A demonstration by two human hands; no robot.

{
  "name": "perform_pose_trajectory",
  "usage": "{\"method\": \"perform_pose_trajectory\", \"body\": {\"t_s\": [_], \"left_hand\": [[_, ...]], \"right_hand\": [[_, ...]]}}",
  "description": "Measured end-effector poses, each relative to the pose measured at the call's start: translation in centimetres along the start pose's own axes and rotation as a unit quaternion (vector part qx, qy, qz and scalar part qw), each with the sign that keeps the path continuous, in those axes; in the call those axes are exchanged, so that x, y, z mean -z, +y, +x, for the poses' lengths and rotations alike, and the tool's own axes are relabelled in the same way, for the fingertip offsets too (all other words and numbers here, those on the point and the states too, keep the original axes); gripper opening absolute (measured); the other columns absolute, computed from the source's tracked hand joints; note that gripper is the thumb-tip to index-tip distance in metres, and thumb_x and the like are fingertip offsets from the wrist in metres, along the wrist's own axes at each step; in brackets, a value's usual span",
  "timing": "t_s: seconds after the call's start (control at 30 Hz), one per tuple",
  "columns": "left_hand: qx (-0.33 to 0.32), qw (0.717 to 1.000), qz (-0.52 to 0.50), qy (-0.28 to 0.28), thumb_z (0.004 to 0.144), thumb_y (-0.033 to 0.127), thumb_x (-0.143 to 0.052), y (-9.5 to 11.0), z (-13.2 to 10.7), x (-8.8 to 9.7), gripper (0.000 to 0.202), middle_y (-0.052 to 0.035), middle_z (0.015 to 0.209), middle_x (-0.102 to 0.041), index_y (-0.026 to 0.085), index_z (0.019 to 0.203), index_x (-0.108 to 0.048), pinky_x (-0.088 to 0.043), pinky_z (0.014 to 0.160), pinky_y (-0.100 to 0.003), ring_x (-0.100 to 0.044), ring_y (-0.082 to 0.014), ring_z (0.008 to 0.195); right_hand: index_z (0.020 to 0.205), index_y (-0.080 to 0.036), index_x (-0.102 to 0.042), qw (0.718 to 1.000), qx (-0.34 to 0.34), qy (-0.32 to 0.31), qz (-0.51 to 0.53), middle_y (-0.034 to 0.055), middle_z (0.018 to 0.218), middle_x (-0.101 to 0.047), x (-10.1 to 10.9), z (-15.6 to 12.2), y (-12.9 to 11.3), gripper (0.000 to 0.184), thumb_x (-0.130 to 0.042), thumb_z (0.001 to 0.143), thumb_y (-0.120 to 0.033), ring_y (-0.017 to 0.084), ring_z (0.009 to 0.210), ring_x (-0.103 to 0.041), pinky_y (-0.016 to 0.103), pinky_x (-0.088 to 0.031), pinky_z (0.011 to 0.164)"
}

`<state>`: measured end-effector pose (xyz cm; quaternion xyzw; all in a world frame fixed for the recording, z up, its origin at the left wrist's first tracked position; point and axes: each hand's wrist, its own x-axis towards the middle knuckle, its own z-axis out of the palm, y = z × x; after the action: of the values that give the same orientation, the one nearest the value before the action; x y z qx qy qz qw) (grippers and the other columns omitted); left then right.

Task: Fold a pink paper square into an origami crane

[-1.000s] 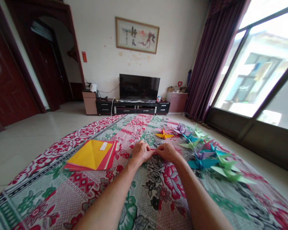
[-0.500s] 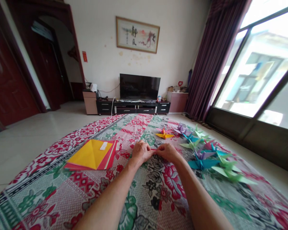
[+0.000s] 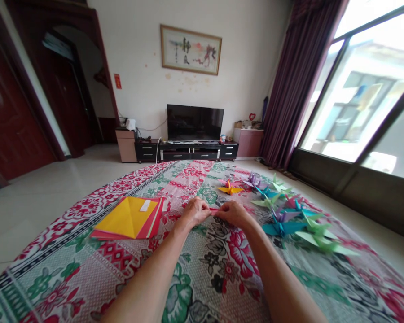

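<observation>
Between my two hands, low over the flowered tablecloth, is a small piece of folded red paper. My left hand pinches its left end, fingers closed. The right end is pinched by my right hand. Most of the paper is hidden behind the fingers, so its folded shape cannot be made out. Left of my hands lies a stack of square paper sheets, yellow on top with red and pale ones under it. Beyond my right hand sits a yellow-orange paper crane.
Several folded paper cranes in blue, green and purple crowd the right side of the table. The round table wears a patterned tablecloth. Farther back stand a television on a low black cabinet, and a curtain by the window.
My hands have drawn slightly apart, the left one shifting a little to the left, so a bit more red paper shows between them. The camera view has moved slightly.
</observation>
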<state>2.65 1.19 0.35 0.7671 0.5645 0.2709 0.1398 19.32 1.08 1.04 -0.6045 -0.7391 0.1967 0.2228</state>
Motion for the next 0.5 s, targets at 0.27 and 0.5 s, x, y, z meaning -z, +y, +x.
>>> {"method": "perform_pose_trajectory", "body": {"t_s": [0.27,0.5], "left_hand": [[-0.013,1.0,-0.02,-0.008,0.067,0.02,-0.056,-0.7,0.1,0.3,0.015,-0.0019,0.081,-0.062,0.019,0.075,-0.069,-0.043,0.067,-0.021,-0.055,-0.0125,0.073],[-0.03,0.996,-0.082,-0.026,0.062,0.009,-0.051,-1.3,-0.1,1.1,0.028,-0.0004,0.077,-0.062,0.017,0.084,-0.067,-0.043,0.065,-0.02,-0.055,-0.0113,0.069]], "right_hand": [[0.065,-0.014,-0.068,0.999,-0.038,0.007,0.012,-0.0024,0.049,-0.055,0.5,-0.6,-1.3,0.014,-0.057,0.062,-0.022,0.007,0.047,-0.044,0.018,-0.027,0.044],[0.085,-0.013,-0.068,0.999,-0.007,0.04,0.004,0.0027,0.073,-0.065,0.5,-0.1,-0.6,0.027,-0.06,0.06,-0.018,0.011,0.061,-0.052,0.018,-0.035,0.053]]}}
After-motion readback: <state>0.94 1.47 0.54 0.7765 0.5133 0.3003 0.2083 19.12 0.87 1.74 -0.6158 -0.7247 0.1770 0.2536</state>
